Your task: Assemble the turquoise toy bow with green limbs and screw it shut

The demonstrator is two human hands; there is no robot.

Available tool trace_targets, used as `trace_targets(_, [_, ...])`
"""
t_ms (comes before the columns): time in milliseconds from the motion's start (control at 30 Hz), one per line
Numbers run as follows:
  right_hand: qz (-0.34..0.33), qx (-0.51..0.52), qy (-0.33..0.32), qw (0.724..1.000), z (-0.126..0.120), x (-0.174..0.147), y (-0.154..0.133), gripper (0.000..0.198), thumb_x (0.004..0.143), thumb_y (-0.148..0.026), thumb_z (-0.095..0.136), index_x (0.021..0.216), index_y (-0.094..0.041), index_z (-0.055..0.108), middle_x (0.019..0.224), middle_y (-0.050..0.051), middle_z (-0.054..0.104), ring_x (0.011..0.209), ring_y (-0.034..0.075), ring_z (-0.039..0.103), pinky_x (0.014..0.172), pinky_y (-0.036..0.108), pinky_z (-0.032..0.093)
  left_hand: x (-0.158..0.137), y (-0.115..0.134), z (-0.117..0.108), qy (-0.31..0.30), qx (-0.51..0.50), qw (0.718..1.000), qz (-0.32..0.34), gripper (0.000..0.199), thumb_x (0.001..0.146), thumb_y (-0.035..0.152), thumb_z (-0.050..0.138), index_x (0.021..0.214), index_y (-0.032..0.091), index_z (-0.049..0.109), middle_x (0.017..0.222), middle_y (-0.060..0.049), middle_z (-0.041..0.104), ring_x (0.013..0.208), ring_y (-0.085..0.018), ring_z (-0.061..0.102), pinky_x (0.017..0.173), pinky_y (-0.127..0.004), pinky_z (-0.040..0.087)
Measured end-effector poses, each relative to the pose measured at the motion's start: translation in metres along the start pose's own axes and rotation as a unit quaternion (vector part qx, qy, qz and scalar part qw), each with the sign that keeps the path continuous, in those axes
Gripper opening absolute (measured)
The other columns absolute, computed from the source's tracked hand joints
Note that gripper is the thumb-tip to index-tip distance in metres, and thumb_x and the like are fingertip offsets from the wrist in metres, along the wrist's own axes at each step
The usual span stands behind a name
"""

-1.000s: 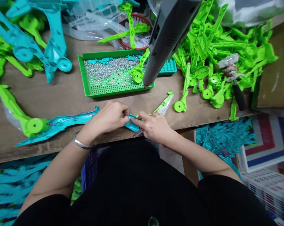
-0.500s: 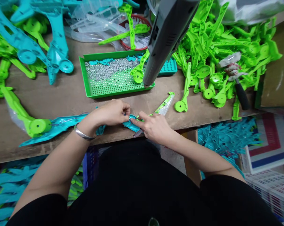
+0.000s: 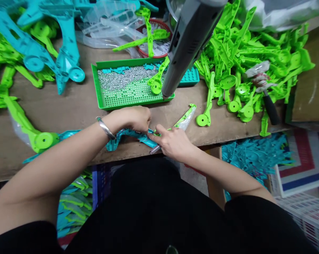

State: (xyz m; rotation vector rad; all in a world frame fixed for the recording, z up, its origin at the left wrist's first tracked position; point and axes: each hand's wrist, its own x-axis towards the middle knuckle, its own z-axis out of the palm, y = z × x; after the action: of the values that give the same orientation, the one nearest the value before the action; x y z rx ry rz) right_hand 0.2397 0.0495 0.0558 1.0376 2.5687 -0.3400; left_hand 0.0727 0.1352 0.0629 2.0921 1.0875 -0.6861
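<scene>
At the front of the bench lies a long blue plastic part (image 3: 146, 140), with thin wires along it. My left hand (image 3: 138, 119) is closed just above its middle, knuckles up; what its fingers pinch is hidden. My right hand (image 3: 176, 143) grips the blue part's right end, index finger stretched along it and thumb below. A slim clear plastic piece (image 3: 155, 149) sticks out beneath that hand. Behind the right hand lies a green arm piece with a clear insert (image 3: 186, 118). Another green piece with a round hub (image 3: 45, 141) rests at the blue part's left end.
A green perforated tray (image 3: 133, 102) of small screws and blue bits stands beyond my hands. Over it hangs a grey power screwdriver (image 3: 187, 46). Green parts (image 3: 254, 67) are heaped at right, with a black-handled tool (image 3: 271, 107); blue parts (image 3: 64, 46) lie at left.
My left hand has moved slightly right and up, its fingers now turned down out of sight, and the left forearm has swung across the blue part. My right hand stays nearly still.
</scene>
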Motion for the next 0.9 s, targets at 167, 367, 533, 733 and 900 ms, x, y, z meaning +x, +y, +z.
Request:
trace_targets(167, [0.0, 0.009, -0.001, 1.0, 0.001, 0.001, 0.0, 0.043, 0.1, -0.023, 0.032, 0.138, -0.027, 0.053, 0.114, 0.012, 0.058, 0.073, 0.017, 0.061, 0.055, 0.033, 0.024, -0.007, 0.013, -0.006, 0.01, 0.027, 0.997, -0.077, 0.015, 0.064, 0.02, 0.063, 0.076, 0.018, 0.072, 0.069, -0.008, 0.069, 0.06, -0.019, 0.058, 0.056, -0.029, 0.037])
trace_targets(367, [-0.009, 0.018, 0.021, 1.0, 0.0, 0.001, 0.0, 0.041, 0.099, -0.023, 0.035, 0.135, -0.026, 0.056, 0.118, 0.011, 0.058, 0.07, 0.016, 0.061, 0.055, 0.033, 0.028, -0.012, 0.021, -0.009, 0.026, 0.067, 0.993, -0.09, 0.02, 0.066, 0.022, 0.066, 0.085, 0.017, 0.07, 0.077, -0.01, 0.07, 0.066, -0.023, 0.062, 0.051, -0.029, 0.035])
trace_targets(533, [-0.024, 0.043, 0.048, 0.998, -0.003, 0.0, 0.004, 0.038, 0.098, -0.025, 0.04, 0.128, -0.024, 0.062, 0.117, 0.01, 0.06, 0.068, 0.015, 0.059, 0.056, 0.032, 0.029, -0.012, 0.018, -0.003, 0.046, 0.067, 0.995, -0.065, 0.022, 0.07, 0.025, 0.063, 0.09, 0.018, 0.067, 0.086, -0.011, 0.072, 0.072, -0.024, 0.065, 0.053, -0.029, 0.035])
trace_targets(733, [-0.029, 0.126, 0.123, 0.984, -0.015, 0.002, 0.052, 0.031, 0.084, -0.023, 0.049, 0.107, -0.02, 0.071, 0.097, 0.006, 0.067, 0.076, 0.018, 0.056, 0.061, 0.031, 0.028, -0.015, 0.015, 0.0, 0.068, 0.062, 0.994, -0.059, 0.021, 0.069, 0.019, 0.059, 0.09, 0.021, 0.066, 0.087, -0.008, 0.073, 0.074, -0.022, 0.066, 0.055, -0.027, 0.037])
trace_targets(900, [-0.007, 0.066, 0.188, 0.98, -0.008, 0.025, 0.113, 0.026, 0.077, -0.012, 0.048, 0.089, -0.015, 0.071, 0.089, 0.009, 0.068, 0.083, 0.023, 0.057, 0.078, 0.037, 0.034, -0.014, 0.016, 0.0, 0.052, 0.069, 0.993, -0.075, 0.025, 0.073, 0.023, 0.058, 0.096, 0.02, 0.065, 0.094, -0.01, 0.072, 0.083, -0.027, 0.067, 0.061, -0.031, 0.04])
